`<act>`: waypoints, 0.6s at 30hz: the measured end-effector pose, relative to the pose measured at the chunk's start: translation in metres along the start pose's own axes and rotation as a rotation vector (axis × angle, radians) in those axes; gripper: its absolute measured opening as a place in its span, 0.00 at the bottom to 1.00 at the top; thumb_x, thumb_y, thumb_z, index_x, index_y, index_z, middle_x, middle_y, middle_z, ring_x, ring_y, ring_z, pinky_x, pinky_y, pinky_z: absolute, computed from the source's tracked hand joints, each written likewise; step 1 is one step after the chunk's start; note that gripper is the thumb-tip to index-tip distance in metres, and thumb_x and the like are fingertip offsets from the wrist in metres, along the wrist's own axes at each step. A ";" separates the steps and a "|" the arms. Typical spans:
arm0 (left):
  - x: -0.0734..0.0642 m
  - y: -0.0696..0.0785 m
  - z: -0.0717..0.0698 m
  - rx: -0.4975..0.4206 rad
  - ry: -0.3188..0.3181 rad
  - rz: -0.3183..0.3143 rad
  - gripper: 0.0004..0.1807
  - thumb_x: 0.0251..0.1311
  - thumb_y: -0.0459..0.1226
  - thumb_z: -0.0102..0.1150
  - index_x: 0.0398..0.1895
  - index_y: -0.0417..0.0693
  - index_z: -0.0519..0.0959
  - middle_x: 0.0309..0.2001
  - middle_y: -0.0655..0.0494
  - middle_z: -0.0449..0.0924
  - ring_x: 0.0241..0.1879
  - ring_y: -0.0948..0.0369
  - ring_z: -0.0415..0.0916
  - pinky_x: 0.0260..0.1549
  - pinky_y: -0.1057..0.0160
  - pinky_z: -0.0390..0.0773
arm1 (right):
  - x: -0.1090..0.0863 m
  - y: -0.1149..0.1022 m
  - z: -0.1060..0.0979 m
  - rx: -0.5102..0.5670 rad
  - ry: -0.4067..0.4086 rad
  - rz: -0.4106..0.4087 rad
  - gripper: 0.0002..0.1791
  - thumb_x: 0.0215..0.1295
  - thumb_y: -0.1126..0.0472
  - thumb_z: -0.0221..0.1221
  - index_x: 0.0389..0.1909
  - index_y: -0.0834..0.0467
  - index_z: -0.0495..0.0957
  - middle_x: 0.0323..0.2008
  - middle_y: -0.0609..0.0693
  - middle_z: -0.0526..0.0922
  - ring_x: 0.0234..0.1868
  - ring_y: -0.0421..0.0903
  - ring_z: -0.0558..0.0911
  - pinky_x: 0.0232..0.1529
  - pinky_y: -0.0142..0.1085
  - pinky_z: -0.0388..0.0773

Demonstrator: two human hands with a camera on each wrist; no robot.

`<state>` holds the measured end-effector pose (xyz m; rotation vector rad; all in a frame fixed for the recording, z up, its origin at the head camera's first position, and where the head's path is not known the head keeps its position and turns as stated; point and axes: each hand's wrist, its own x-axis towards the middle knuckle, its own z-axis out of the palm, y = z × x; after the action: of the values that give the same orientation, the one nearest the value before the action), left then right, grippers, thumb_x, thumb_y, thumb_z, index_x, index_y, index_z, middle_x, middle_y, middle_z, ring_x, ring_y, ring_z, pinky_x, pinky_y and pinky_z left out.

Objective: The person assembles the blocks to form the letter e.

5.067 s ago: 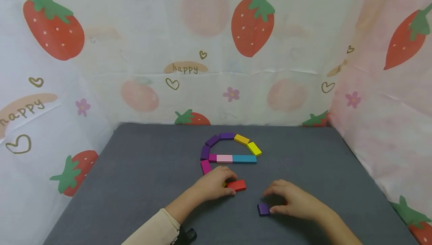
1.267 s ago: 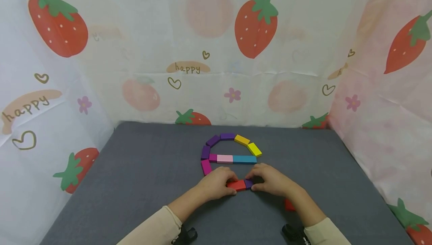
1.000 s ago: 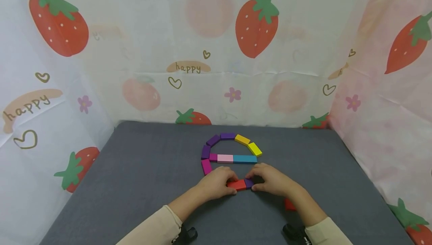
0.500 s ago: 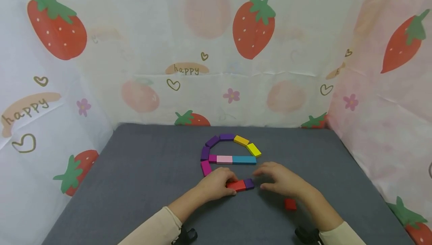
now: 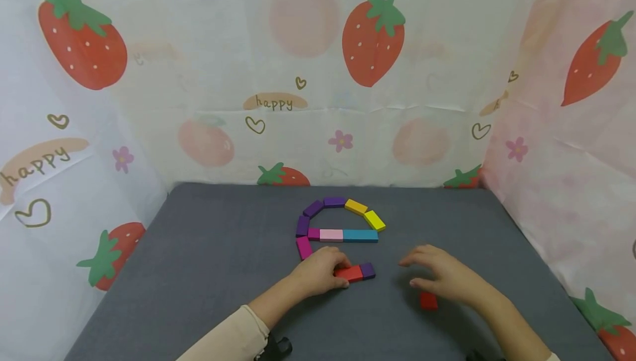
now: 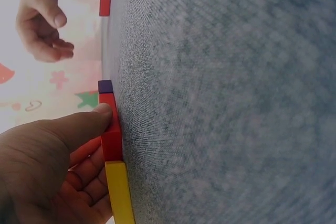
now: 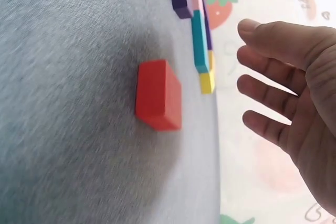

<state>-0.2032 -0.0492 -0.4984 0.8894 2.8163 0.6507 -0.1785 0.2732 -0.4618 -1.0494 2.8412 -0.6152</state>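
My left hand point(image 5: 318, 272) pinches a red block point(image 5: 351, 274) in the lower row, its thumb on the near side and fingers behind. In the left wrist view a yellow block point(image 6: 120, 190) adjoins the red one at one end, and a small purple block point(image 5: 367, 270) sits against the other. My right hand point(image 5: 442, 272) hovers with loosely spread fingers, holding nothing. A loose red block point(image 5: 429, 301) lies on the table just below it; the right wrist view shows this block standing apart from the fingers.
Behind my hands a curve of purple blocks point(image 5: 313, 208), yellow blocks point(image 5: 375, 220) and a magenta block point(image 5: 304, 248) rings a straight bar ending in a blue block point(image 5: 360, 235), with a pink block point(image 5: 330, 235) in it. The grey table point(image 5: 223, 239) meets a strawberry-print curtain point(image 5: 298, 146).
My right hand brought the purple block to the red block's end, let go of it, and moved off rightward above the loose red block. The left hand has stayed on its red block.
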 end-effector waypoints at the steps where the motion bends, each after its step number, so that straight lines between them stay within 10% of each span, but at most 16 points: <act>1: 0.000 0.000 0.000 -0.001 -0.001 -0.001 0.18 0.59 0.47 0.74 0.50 0.54 0.87 0.42 0.64 0.83 0.41 0.67 0.71 0.47 0.67 0.77 | -0.003 0.001 0.000 -0.002 0.007 -0.001 0.20 0.64 0.57 0.70 0.57 0.49 0.83 0.54 0.36 0.80 0.58 0.43 0.78 0.58 0.49 0.78; 18: 0.002 -0.001 0.001 -0.004 -0.004 0.011 0.18 0.59 0.47 0.75 0.50 0.53 0.86 0.42 0.64 0.82 0.40 0.67 0.70 0.44 0.68 0.75 | -0.043 0.018 0.004 -0.015 0.114 -0.067 0.19 0.63 0.52 0.71 0.54 0.48 0.83 0.51 0.34 0.81 0.53 0.39 0.79 0.51 0.41 0.80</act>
<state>-0.2051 -0.0489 -0.4996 0.9046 2.8071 0.6550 -0.1563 0.3116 -0.4764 -1.1528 2.9214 -0.6814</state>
